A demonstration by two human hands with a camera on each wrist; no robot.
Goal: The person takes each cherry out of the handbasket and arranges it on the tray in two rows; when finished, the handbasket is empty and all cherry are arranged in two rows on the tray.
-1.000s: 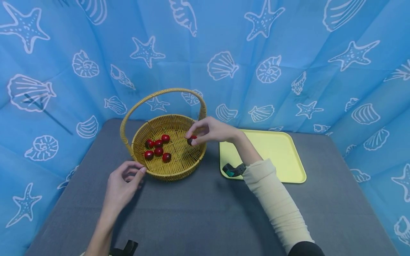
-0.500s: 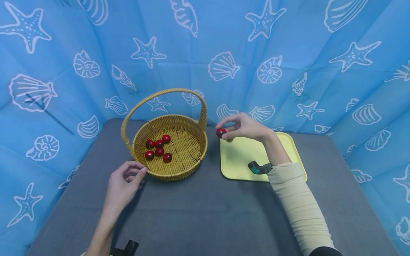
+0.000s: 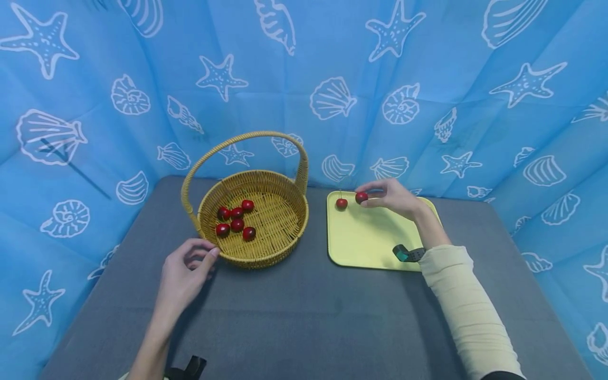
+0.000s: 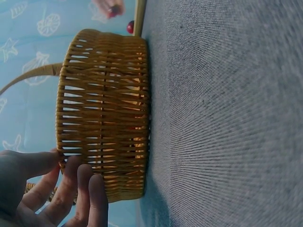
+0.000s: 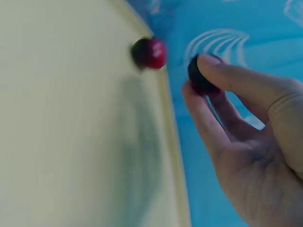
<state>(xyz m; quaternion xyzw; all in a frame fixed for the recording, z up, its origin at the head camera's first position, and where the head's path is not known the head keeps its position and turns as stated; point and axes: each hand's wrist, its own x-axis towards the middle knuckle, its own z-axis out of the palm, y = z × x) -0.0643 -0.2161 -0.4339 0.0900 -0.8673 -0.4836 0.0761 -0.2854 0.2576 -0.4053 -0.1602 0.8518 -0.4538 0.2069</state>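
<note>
My left hand [image 3: 182, 277] grips the near-left rim of a round wicker basket [image 3: 263, 259]; in the left wrist view its thumb is at the rim and the fingers lie along the outer wall [image 4: 104, 113]. Several dark red cherries [image 3: 237, 225] lie in the basket's left half. Over the back of a pale yellow tray [image 3: 366, 245], my right hand [image 3: 396, 200] pinches a cherry [image 5: 202, 78] between thumb and fingertips. Another cherry [image 3: 341, 203], its stem up, sits on the tray near the back left corner, just left of the held one.
The basket's tall arched handle [image 3: 247, 135] rises over it, tilted to the back. A grey cloth [image 3: 304, 322] covers the table. Behind it hangs a blue curtain [image 3: 285, 68] with white shells and starfish.
My right hand has lifted the cherry out of the basket's right side and carried it rightward over the tray. The tray's cherry has come into sight. My left hand stays at the rim.
</note>
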